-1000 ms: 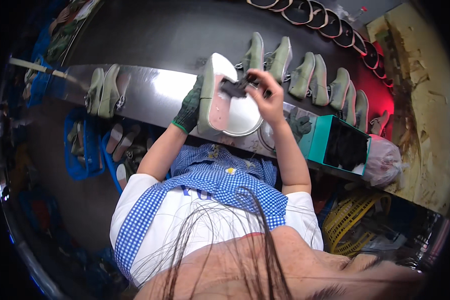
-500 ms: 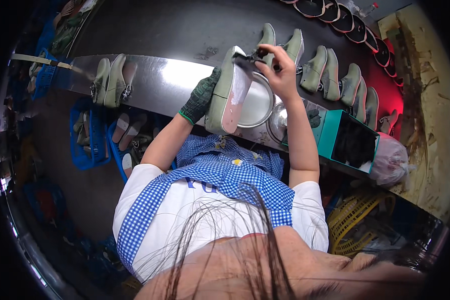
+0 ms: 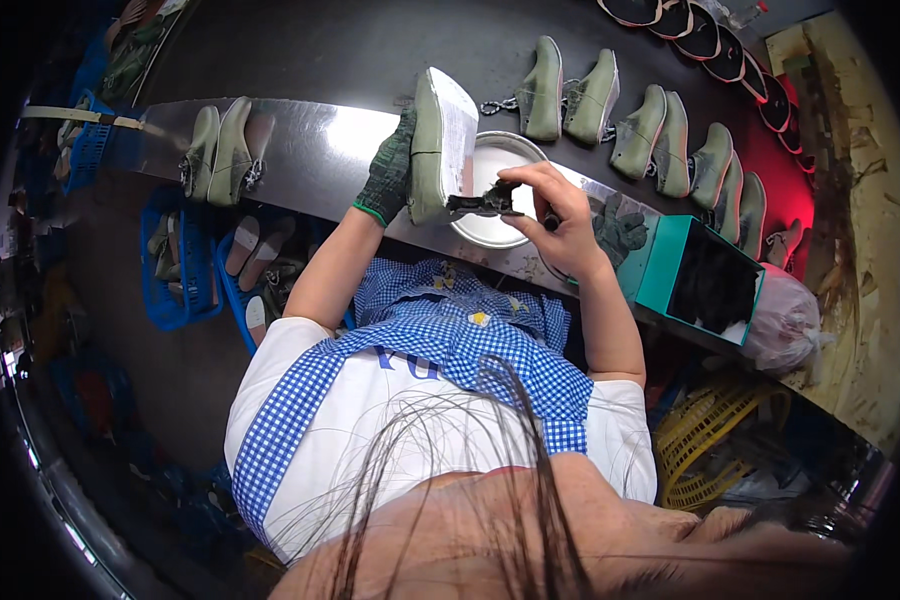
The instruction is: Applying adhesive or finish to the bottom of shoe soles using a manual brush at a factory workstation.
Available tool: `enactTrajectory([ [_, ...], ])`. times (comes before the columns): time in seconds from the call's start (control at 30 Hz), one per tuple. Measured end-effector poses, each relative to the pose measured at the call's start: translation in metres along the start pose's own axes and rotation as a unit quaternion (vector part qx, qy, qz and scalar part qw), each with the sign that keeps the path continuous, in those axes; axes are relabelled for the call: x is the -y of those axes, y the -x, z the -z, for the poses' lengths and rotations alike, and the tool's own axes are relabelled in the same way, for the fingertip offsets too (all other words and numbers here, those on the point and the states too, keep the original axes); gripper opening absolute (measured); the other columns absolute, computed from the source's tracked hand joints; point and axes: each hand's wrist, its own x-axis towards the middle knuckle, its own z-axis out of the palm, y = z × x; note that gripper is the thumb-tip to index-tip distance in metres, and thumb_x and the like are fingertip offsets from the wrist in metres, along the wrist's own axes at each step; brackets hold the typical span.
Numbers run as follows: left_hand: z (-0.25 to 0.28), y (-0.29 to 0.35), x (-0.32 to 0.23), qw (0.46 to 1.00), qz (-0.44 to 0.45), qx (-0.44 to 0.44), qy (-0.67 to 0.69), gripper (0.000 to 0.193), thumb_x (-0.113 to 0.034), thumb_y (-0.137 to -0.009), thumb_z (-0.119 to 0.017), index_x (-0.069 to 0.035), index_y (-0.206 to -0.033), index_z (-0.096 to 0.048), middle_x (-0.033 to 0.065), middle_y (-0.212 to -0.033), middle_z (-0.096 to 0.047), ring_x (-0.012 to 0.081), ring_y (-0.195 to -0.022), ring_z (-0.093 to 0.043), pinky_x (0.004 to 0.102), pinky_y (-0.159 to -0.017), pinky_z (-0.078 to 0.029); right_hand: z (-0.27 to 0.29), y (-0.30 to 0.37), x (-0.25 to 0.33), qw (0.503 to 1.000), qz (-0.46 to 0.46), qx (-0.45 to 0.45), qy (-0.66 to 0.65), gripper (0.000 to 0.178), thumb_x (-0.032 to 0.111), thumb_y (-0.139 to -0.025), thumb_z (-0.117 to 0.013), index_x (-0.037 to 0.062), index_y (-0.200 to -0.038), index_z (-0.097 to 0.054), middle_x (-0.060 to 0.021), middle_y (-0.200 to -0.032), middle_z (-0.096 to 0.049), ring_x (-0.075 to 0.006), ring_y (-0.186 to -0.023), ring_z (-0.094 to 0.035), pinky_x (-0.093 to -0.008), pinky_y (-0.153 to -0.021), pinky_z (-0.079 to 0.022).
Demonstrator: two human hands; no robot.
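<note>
Gloved left hand (image 3: 390, 168) curls round the green shoe (image 3: 427, 150) between both hands, right hand (image 3: 562, 217) pinches a dark applicator (image 3: 485, 202) (likely a brush), now dropped to the sole's (image 3: 457, 112) near end, leaving most of it whitened.

dark-green-gloved left hand (image 3: 388, 172) partly hidden behind olive-green shoe (image 3: 428, 150), round metal-rimmed bowl (image 3: 490, 245) part-covered, pale-rimmed black loop (image 3: 628, 22) cut by top edge

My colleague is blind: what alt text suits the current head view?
A gloved left hand holds a green shoe while the bare right hand holds a dark brush-like tool at the shoe's whitish sole; more green shoes stand beyond.
</note>
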Motion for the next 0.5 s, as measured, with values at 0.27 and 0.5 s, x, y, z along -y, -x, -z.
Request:
enactTrajectory([
  [0.27,-0.020,-0.003,-0.010,0.996,0.050,-0.028,0.071,0.052,-0.041,-0.098,-0.047,-0.006,-0.137,-0.046,0.0153,-0.129,-0.057,0.0264,-0.110,-0.061,0.0360,-0.094,-0.052,-0.009,-0.032,-0.061,0.961,-0.126,-0.205,-0.138,0.046,-0.003,-0.072,-0.071,0.0068,-0.116,-0.063,-0.0032,-0.100,-0.063,-0.0060,-0.059,-0.039,-0.0186,-0.053,-0.034],
  [0.5,0.015,-0.030,0.007,0.986,0.051,0.003,0.159,0.054,-0.045,-0.098,-0.046,-0.007,-0.136,-0.047,0.0141,-0.126,-0.059,0.0243,-0.107,-0.063,0.0348,-0.091,-0.053,-0.011,-0.008,-0.019,0.987,-0.097,-0.086,-0.092,0.046,-0.004,-0.072,-0.070,0.0067,-0.117,-0.063,-0.0021,-0.098,-0.063,-0.0059,-0.061,-0.039,-0.0186,-0.055,-0.034],
])
